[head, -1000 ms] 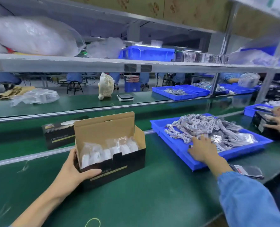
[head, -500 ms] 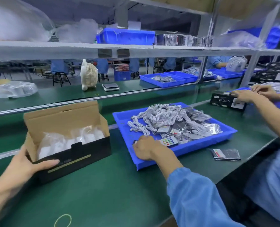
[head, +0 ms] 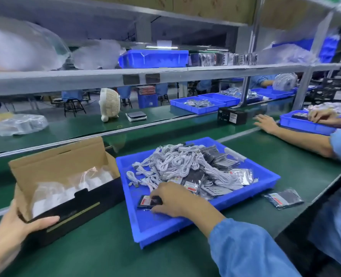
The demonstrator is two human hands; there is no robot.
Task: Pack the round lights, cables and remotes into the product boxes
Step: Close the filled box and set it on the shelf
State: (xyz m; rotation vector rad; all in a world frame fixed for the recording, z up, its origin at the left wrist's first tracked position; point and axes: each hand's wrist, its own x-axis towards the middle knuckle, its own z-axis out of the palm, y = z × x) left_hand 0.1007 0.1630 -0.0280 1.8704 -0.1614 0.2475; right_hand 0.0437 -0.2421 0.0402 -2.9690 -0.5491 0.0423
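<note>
Two table fans (head: 109,103) (head: 285,81), one open product box (head: 65,188) and one closed black box (head: 232,115) are seen, and four hands are counted in view.

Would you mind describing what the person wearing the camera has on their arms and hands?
The right arm wears a loose light-blue sleeve gathered into an elastic cuff just above the wrist. The right hand is bare, with no glove, ring or watch visible. The left hand and its forearm are also bare; no sleeve shows on that side within the frame.
</note>
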